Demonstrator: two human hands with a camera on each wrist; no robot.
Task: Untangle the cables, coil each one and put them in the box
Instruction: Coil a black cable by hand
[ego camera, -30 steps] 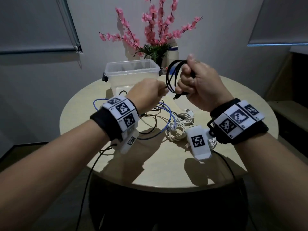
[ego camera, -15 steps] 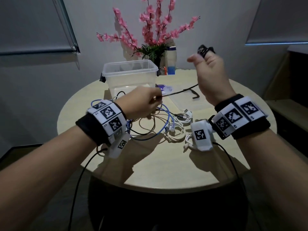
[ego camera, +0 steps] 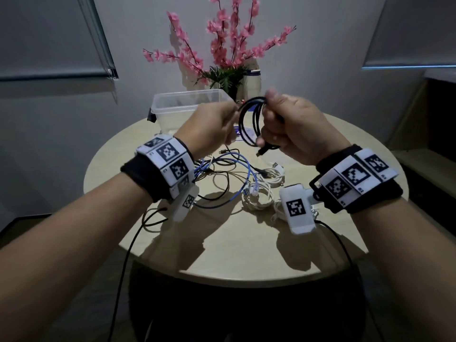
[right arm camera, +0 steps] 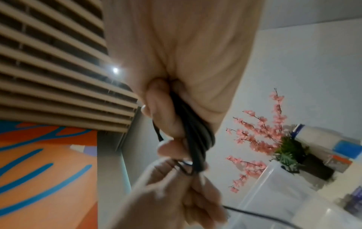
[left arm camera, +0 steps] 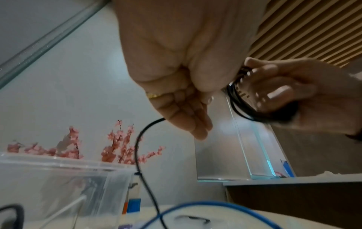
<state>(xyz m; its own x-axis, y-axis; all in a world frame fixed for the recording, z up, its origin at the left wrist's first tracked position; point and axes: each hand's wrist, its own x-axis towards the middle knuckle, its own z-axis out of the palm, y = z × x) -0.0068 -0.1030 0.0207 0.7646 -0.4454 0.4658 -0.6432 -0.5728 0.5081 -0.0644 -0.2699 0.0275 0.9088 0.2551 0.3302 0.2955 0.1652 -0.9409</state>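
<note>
At the far left edge of the round table (ego camera: 153,243) a thin black lead hangs over the rim toward the floor, and the near rim has bare top between it and the tangle. The clear box (ego camera: 172,107) stands open at the back left, close to the far edge, with free air above its mouth. The left hand (ego camera: 209,129) is raised in front of the box, its fingers (left arm camera: 188,122) curled together and pinching a strand of the black cable (ego camera: 249,127); from that hand the strand drops toward the table. Below lies the tangle: a blue cable (ego camera: 244,169) looping over dark ones, and white cables (ego camera: 259,196) bunched just right of it. The right hand (ego camera: 296,129) holds the black cable's loops upright, fingers (right arm camera: 162,111) clamped round the bundle, its plug dangling below the fist. The right rim of the table is bare. Half a second ago the hands were apart with the cable stretched between them and the right hand high; now they have closed in, nearly touching, and the coil shows again.
</note>
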